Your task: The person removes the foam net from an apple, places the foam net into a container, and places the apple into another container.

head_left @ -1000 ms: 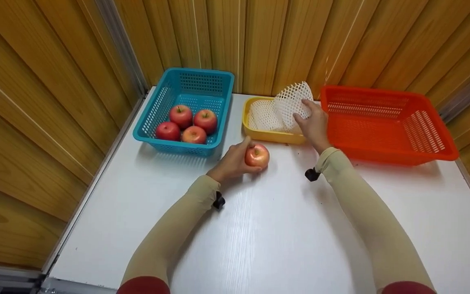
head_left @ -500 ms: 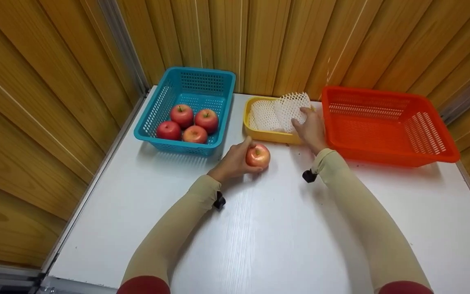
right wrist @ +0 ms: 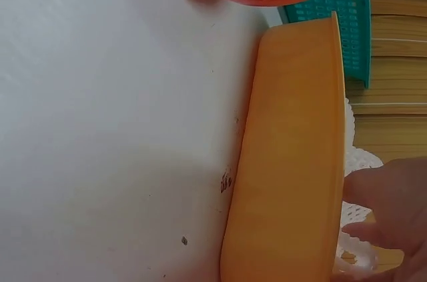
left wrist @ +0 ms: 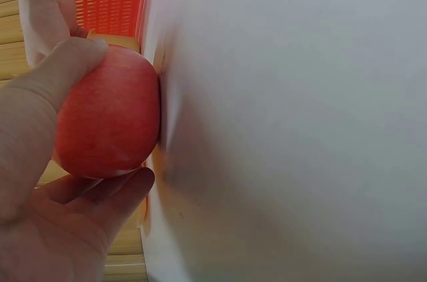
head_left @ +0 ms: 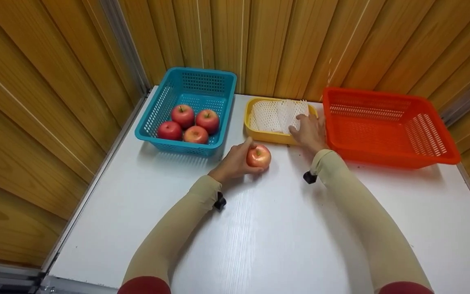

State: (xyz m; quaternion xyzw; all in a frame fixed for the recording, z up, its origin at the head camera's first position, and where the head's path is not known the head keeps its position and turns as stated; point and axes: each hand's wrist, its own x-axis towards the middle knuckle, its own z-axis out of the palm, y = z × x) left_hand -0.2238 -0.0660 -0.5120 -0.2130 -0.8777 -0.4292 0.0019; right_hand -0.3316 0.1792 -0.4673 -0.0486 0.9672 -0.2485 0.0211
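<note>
My left hand [head_left: 235,161] grips a red-yellow apple [head_left: 258,157] on the white table, thumb on one side and fingers on the other. In the left wrist view the apple [left wrist: 110,112] sits between thumb and fingers. My right hand [head_left: 310,132] reaches over the front rim of a yellow basket [head_left: 267,136] and holds a white foam net [head_left: 294,112] at its right end. Another foam net [head_left: 267,116] lies beside it in the basket. In the right wrist view the fingers of my right hand [right wrist: 393,209] are partly hidden behind the basket wall.
A blue basket [head_left: 223,136] with several red apples [head_left: 182,115] stands at the back left. On the right is a red basket [head_left: 382,157], close beside the yellow one. Wood-patterned walls [head_left: 284,49] rise behind and to the left of the table [head_left: 267,228].
My right hand has lowered the foam net from a raised position down into the yellow basket, onto the other net. My left hand keeps its grip on the apple in the same place.
</note>
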